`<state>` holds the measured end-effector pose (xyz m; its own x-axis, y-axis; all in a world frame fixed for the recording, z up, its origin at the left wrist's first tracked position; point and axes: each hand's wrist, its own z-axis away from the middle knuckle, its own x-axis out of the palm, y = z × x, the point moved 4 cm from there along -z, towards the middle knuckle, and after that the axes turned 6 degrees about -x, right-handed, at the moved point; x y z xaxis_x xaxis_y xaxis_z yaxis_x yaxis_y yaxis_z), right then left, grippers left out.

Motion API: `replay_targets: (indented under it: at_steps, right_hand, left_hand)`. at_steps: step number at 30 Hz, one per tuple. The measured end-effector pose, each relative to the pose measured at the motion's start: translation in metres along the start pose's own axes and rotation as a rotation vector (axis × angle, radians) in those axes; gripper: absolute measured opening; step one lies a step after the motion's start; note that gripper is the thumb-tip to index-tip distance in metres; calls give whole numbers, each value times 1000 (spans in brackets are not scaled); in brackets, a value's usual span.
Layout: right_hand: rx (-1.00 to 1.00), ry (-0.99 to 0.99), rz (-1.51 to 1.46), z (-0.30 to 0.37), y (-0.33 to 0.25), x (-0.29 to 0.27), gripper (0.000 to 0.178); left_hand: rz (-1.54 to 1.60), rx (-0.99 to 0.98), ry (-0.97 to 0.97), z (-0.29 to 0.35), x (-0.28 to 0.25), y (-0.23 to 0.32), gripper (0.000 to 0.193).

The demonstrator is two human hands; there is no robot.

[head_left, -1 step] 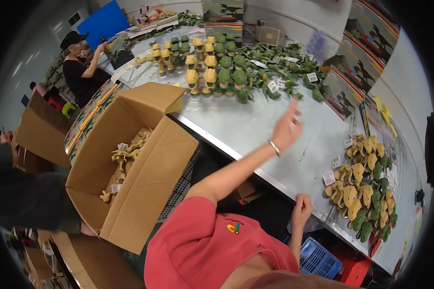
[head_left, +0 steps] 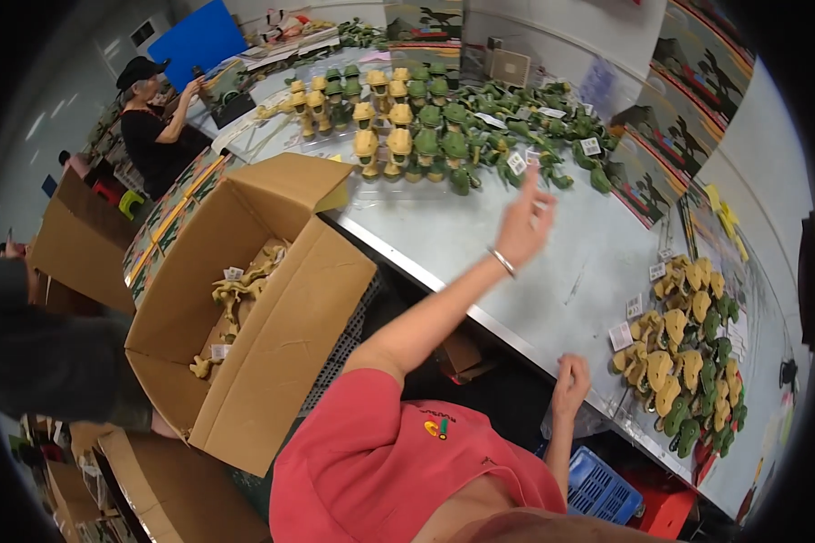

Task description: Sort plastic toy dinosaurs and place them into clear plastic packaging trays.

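My left hand (head_left: 525,220), with a bracelet at the wrist, reaches over the table. Its fingers are stretched out and slightly blurred, and no object shows in them. Just beyond the fingertips lies a heap of green dinosaur toys (head_left: 552,136) with white tags. Left of that heap, yellow and green dinosaur toys (head_left: 398,145) stand in rows. At the table's near edge is my right hand (head_left: 570,385), its fingers loosely curled with nothing visible in them. To its right lies a pile of yellow and green dinosaur toys (head_left: 679,353), some with white tags.
An open cardboard box (head_left: 285,339) with a few tan tagged toys (head_left: 236,294) stands left of the table (head_left: 444,226). Printed dinosaur cartons (head_left: 647,163) stand at the back right. A blue crate (head_left: 597,489) sits below the table edge. Another person (head_left: 150,127) works at the far left.
My left hand has shifted a little to the left, beside the green heap. My right hand has risen slightly along the table edge. The toys have not visibly moved.
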<state>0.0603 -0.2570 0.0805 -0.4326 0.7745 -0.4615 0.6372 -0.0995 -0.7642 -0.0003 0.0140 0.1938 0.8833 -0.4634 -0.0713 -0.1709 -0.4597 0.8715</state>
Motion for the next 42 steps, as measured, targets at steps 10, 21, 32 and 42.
replay_targets:
  at_steps: [10, 21, 32, 42]
  right_hand:
    - [-234, -115, 478, -28, 30, 78, 28]
    - [-174, -146, 510, -35, 15, 85, 31]
    - [-197, -22, 495, -40, 27, 82, 38]
    - [-82, -92, 279, -27, 14, 53, 33]
  left_hand:
    - [-76, -274, -22, -56, -211, 4, 73]
    - [-268, -451, 531, -75, -385, -33, 67]
    - [-362, -308, -120, 10, -156, -109, 48]
    - [-1284, -39, -469, 84, -82, -154, 54]
